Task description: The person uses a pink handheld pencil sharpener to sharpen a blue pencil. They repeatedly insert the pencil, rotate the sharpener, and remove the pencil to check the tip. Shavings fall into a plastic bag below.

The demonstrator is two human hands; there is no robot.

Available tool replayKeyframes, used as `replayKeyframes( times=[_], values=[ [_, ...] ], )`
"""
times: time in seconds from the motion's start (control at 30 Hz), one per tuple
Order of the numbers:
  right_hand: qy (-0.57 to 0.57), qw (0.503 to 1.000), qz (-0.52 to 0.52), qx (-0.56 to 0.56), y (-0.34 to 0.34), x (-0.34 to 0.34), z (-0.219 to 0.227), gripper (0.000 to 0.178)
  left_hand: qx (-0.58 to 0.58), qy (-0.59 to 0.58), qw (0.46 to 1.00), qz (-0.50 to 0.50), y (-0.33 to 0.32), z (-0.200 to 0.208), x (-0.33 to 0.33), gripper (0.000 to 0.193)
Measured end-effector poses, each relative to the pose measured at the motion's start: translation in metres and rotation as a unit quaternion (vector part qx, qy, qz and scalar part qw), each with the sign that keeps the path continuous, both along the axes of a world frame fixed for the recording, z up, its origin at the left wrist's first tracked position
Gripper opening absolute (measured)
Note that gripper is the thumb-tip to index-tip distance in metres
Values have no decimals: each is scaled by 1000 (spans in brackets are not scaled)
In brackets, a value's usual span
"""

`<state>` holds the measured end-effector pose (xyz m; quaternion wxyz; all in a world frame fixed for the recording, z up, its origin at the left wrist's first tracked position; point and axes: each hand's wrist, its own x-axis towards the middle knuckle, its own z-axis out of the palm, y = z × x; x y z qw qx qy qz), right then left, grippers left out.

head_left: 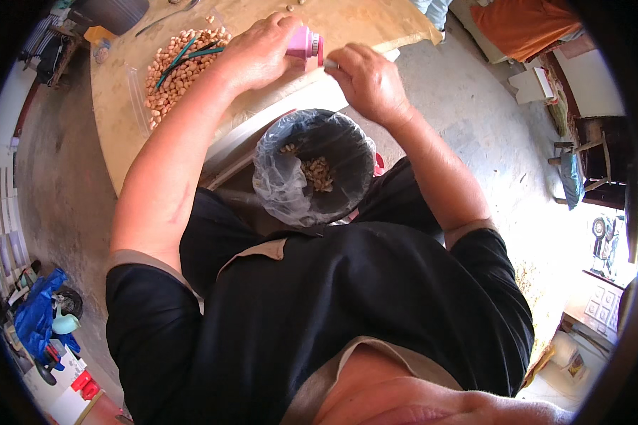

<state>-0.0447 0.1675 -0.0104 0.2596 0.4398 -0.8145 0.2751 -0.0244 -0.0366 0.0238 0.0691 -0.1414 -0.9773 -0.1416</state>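
My left hand [264, 51] is wrapped round a pink tool [302, 44] with a pale ridged ring near its right end. It is held just above the table's near edge; its exact kind does not show. My right hand [371, 82] is closed beside it, the fingers pinched on a small greyish piece at the pink tool's right end. Left of my left forearm, a clear tray [136, 88] holds a heap of pinkish-tan nuts [179, 69]. Thin dark green sticks or tool handles [177, 61] lie on the heap.
A dark bin [361, 159] lined with a clear plastic bag [271, 166] stands between my knees, with brownish shell bits [317, 174] inside. The table [113, 64] is covered in tan sheeting. A grey tub [112, 13] and a few loose nuts [290, 8] sit farther back.
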Motion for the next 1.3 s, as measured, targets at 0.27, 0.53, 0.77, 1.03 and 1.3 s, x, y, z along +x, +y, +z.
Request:
replayKeyframes(
  times=[0.27, 0.53, 0.77, 1.03, 1.3],
  values=[
    [129, 986, -107, 28, -16, -57, -9, 14, 16, 65, 997, -40, -7, -14, -6, 57],
    [109, 991, -5, 79, 1, -3, -17, 6, 20, 66, 998, -13, -5, -15, -5, 56],
    [105, 985, -134, 40, -12, -45, 8, 14, 6, -8, 999, -33, -2, 3, -1, 61],
    [49, 981, -55, 180, -4, -19, -17, 10, 3, -1, 1000, -5, -5, -4, 1, 64],
    [106, 992, -70, 1, -8, -19, 18, 9, -4, -15, 1000, -14, 0, 3, 2, 55]
  ],
)
